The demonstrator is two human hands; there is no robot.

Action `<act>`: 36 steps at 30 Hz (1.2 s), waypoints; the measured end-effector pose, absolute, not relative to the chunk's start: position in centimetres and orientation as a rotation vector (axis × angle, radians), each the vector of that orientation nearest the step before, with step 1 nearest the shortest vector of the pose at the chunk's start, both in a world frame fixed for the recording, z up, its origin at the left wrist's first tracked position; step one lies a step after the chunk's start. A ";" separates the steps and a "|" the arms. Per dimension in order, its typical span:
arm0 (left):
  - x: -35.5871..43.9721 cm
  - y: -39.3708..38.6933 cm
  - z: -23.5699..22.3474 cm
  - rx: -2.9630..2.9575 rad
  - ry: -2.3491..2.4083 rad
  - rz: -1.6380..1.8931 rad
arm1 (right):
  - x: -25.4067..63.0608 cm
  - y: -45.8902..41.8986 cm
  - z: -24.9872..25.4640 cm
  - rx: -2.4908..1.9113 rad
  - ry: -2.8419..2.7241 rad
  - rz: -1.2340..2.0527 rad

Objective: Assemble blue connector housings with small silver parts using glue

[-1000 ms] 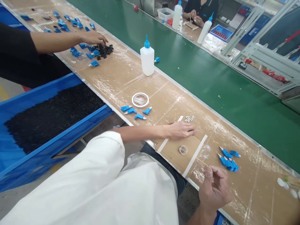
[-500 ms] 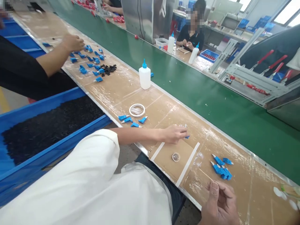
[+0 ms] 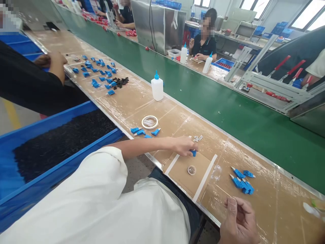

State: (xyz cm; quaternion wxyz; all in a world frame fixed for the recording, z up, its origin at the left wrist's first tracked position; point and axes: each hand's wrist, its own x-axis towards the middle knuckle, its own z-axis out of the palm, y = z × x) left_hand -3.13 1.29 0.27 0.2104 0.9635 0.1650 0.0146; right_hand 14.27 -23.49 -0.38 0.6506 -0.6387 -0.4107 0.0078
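My left hand [image 3: 186, 146] is closed on a small blue plastic part [image 3: 193, 153] above the far edge of a cardboard pad [image 3: 177, 176] marked with white strips. Beyond the fingers lies a little heap of tiny white pieces [image 3: 198, 138]. On the pad stands a small round cup [image 3: 191, 170]. My right hand [image 3: 238, 217], at the lower right, pinches a thin stick [image 3: 223, 191] that points up and left. Several blue plastic parts [image 3: 242, 184] with pale tips lie in a cluster beyond it.
A roll of white tape [image 3: 149, 122] and a white bottle [image 3: 157, 89] with a blue cap stand leftward. A co-worker's hand [image 3: 57, 64] is near scattered blue parts [image 3: 95, 70]. A blue bin [image 3: 83, 142] holds black pieces. The green belt [image 3: 203, 101] runs behind.
My left hand has drawn back to the left with the blue part, uncovering more tiny white pieces. My right hand stays put with the stick. The left co-worker's hand has pulled back from the scattered parts.
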 end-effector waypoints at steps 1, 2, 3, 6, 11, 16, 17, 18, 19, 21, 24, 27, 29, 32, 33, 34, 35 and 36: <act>-3.1 1.2 0.3 2.702 0.463 0.019 | 14.2 -23.5 -0.3 -1.450 -0.935 0.014; -3.1 1.1 0.3 2.727 0.467 0.004 | 14.2 -23.5 -0.3 -1.454 -0.937 0.008; -3.1 1.0 0.4 2.749 0.467 -0.007 | 14.2 -23.6 -0.2 -1.462 -0.939 0.001; -3.0 0.9 0.7 2.803 0.461 -0.020 | 14.1 -23.6 -0.2 -1.480 -0.935 0.002; -2.9 0.6 0.0 2.845 0.502 -0.062 | 14.1 -23.6 -0.3 -1.480 -0.915 0.006; -2.9 0.6 -1.4 2.743 0.519 -0.014 | 14.0 -23.5 -0.1 -1.473 -0.879 0.024; -3.0 0.8 -1.3 2.674 0.526 0.041 | 13.9 -23.5 0.0 -1.470 -0.864 0.025; -3.2 1.1 -1.1 2.575 0.551 0.121 | 13.9 -23.6 0.1 -1.468 -0.848 0.024; -3.4 1.5 -0.7 2.442 0.590 0.230 | 13.9 -23.6 0.2 -1.466 -0.831 0.023; -4.2 2.0 0.4 2.111 0.673 0.489 | 13.8 -23.6 0.3 -1.447 -0.806 0.028; -5.8 2.0 2.4 1.703 0.690 0.737 | 13.6 -23.4 0.5 -1.419 -0.812 0.060; -7.0 0.7 3.8 1.469 0.612 0.761 | 13.1 -23.0 0.6 -1.425 -0.886 0.090; -7.3 -0.4 4.0 1.315 0.561 0.750 | 12.8 -22.7 0.4 -1.424 -0.962 0.102; -6.9 -2.2 3.8 1.080 0.460 0.695 | 12.4 -22.5 0.1 -1.427 -1.061 0.096; -6.6 -2.7 3.7 1.003 0.418 0.657 | 12.4 -22.5 0.0 -1.429 -1.077 0.090; -6.3 -3.1 3.6 0.929 0.378 0.619 | 12.3 -22.5 0.0 -1.432 -1.086 0.089; -6.1 -3.5 3.5 0.863 0.343 0.581 | 12.3 -22.5 -0.1 -1.434 -1.087 0.084; -5.8 -3.9 3.4 0.810 0.312 0.548 | 12.3 -22.6 -0.1 -1.436 -1.082 0.077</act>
